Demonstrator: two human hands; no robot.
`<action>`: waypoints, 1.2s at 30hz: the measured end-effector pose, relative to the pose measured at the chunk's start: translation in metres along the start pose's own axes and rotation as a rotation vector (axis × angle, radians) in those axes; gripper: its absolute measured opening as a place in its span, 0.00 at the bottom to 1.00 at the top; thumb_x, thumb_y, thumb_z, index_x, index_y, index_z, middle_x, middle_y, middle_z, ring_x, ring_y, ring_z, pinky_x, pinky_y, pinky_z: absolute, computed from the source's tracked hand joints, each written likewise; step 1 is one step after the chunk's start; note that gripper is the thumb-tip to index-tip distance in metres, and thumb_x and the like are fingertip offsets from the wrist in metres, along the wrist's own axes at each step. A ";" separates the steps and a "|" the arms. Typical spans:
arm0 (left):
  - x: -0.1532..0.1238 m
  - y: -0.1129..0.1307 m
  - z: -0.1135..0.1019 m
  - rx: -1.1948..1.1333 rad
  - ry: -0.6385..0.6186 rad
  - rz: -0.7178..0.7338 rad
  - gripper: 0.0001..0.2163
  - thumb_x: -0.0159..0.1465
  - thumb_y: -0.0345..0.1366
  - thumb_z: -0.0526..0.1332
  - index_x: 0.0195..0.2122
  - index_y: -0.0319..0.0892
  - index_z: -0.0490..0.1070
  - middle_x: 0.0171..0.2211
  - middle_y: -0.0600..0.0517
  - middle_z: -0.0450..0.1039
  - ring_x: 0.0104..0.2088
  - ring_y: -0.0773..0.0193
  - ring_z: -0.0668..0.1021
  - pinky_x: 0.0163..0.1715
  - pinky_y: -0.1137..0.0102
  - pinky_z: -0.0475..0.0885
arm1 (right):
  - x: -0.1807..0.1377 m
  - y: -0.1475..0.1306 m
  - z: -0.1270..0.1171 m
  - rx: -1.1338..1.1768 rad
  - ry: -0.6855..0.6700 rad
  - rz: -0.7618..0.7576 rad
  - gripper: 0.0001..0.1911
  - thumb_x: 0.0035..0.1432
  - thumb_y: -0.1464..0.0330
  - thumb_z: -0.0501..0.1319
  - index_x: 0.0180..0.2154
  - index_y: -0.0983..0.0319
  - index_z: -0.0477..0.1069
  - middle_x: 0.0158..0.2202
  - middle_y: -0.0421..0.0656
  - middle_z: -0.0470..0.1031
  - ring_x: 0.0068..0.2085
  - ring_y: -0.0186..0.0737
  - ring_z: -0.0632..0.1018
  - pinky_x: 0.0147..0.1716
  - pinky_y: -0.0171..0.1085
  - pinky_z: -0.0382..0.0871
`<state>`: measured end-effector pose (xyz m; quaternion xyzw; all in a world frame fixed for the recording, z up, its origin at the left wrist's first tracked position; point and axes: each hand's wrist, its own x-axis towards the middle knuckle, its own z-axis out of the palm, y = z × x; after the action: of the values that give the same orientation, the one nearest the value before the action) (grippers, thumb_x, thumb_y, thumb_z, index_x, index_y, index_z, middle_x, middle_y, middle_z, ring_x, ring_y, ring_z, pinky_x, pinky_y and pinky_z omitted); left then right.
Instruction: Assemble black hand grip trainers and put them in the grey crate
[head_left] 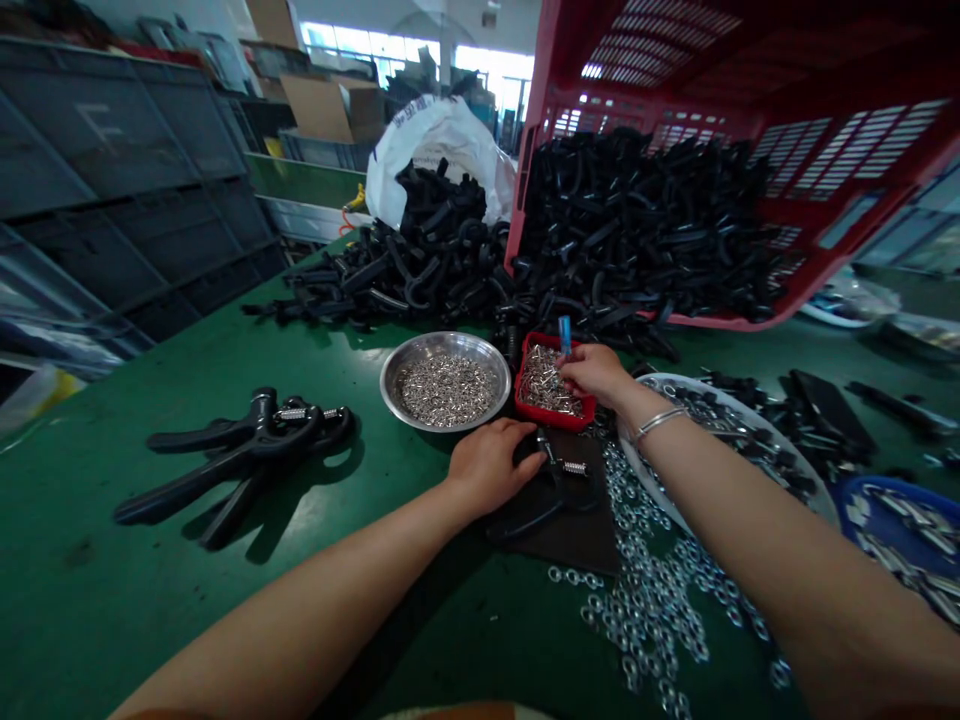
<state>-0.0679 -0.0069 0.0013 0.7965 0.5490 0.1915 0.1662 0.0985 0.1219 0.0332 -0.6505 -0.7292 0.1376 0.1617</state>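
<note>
Toward the left edge of the surface [90, 600], a few black sprung handles [262, 425] lie together, coils fitted, and look complete. Another black piece [538, 520] lies on a dark pad [592, 548] inward from the near edge; its spring [575, 468] shows, so it seems partway done. The left hand [484, 465] touches its top, thumb and forefinger apart; whether that grip clamps it, I cannot tell. The right hand [596, 375], its grip closed on a blue-topped piece [565, 333], is at a red tray [551, 418] of metal pins. Much appears left: black parts [435, 275] heap along the far edge, though their state is unclear.
</note>
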 end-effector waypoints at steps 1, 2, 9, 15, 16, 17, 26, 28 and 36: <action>0.000 0.000 0.000 -0.002 0.001 0.002 0.20 0.61 0.49 0.48 0.52 0.46 0.62 0.48 0.51 0.67 0.46 0.61 0.71 0.45 0.67 0.66 | -0.002 0.000 -0.002 0.010 0.032 -0.017 0.10 0.51 0.71 0.56 0.35 0.67 0.73 0.23 0.43 0.74 0.22 0.33 0.72 0.23 0.31 0.65; 0.000 0.000 0.000 -0.005 0.002 0.005 0.20 0.61 0.49 0.48 0.51 0.46 0.62 0.48 0.51 0.67 0.46 0.61 0.71 0.45 0.68 0.67 | -0.005 0.001 -0.006 0.014 0.070 -0.038 0.10 0.51 0.70 0.56 0.34 0.67 0.73 0.24 0.44 0.74 0.24 0.34 0.73 0.26 0.33 0.66; 0.000 -0.002 0.000 -0.044 0.013 -0.003 0.20 0.61 0.49 0.50 0.51 0.46 0.63 0.47 0.52 0.68 0.44 0.62 0.72 0.42 0.68 0.68 | -0.071 0.002 -0.029 0.184 0.345 -0.237 0.13 0.54 0.63 0.56 0.34 0.65 0.74 0.35 0.48 0.75 0.40 0.43 0.74 0.41 0.40 0.65; 0.002 -0.003 0.000 -0.078 -0.002 0.009 0.20 0.60 0.47 0.52 0.52 0.47 0.62 0.49 0.53 0.68 0.45 0.62 0.71 0.42 0.69 0.68 | -0.144 0.003 0.013 0.893 0.099 -0.034 0.11 0.53 0.62 0.59 0.37 0.61 0.69 0.34 0.43 0.76 0.35 0.40 0.77 0.37 0.41 0.71; 0.002 -0.003 0.000 -0.077 -0.005 0.009 0.20 0.60 0.47 0.52 0.52 0.47 0.62 0.49 0.53 0.68 0.45 0.62 0.72 0.42 0.69 0.68 | -0.149 0.005 0.018 0.910 0.116 -0.041 0.11 0.52 0.62 0.59 0.36 0.61 0.69 0.36 0.44 0.75 0.38 0.40 0.77 0.39 0.42 0.70; 0.002 -0.003 0.000 -0.079 -0.004 0.010 0.20 0.60 0.48 0.51 0.52 0.47 0.62 0.49 0.53 0.68 0.45 0.62 0.72 0.41 0.69 0.68 | -0.152 0.008 0.020 0.872 0.146 -0.065 0.10 0.52 0.63 0.60 0.35 0.61 0.70 0.38 0.44 0.75 0.40 0.41 0.76 0.41 0.42 0.69; 0.002 -0.005 0.001 -0.105 0.031 0.019 0.19 0.60 0.47 0.53 0.50 0.47 0.64 0.47 0.53 0.69 0.43 0.61 0.73 0.39 0.69 0.68 | -0.155 0.011 0.004 0.550 0.149 -0.087 0.11 0.53 0.61 0.58 0.31 0.61 0.72 0.31 0.42 0.76 0.34 0.41 0.76 0.35 0.39 0.70; 0.002 -0.005 0.001 -0.114 0.035 0.015 0.19 0.59 0.47 0.53 0.50 0.46 0.64 0.47 0.53 0.69 0.43 0.61 0.73 0.38 0.70 0.68 | -0.154 0.008 0.010 0.602 0.123 -0.100 0.11 0.54 0.60 0.57 0.32 0.61 0.71 0.31 0.43 0.76 0.33 0.41 0.76 0.35 0.38 0.70; 0.002 -0.004 0.001 -0.112 0.038 -0.007 0.20 0.59 0.48 0.54 0.49 0.46 0.65 0.46 0.53 0.70 0.42 0.61 0.73 0.38 0.70 0.68 | -0.154 0.003 0.019 0.332 0.235 -0.212 0.10 0.55 0.62 0.55 0.30 0.61 0.70 0.28 0.44 0.75 0.31 0.41 0.76 0.33 0.38 0.69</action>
<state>-0.0706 -0.0040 -0.0010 0.7802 0.5432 0.2364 0.2008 0.1087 -0.0307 0.0062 -0.5463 -0.7369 0.1613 0.3640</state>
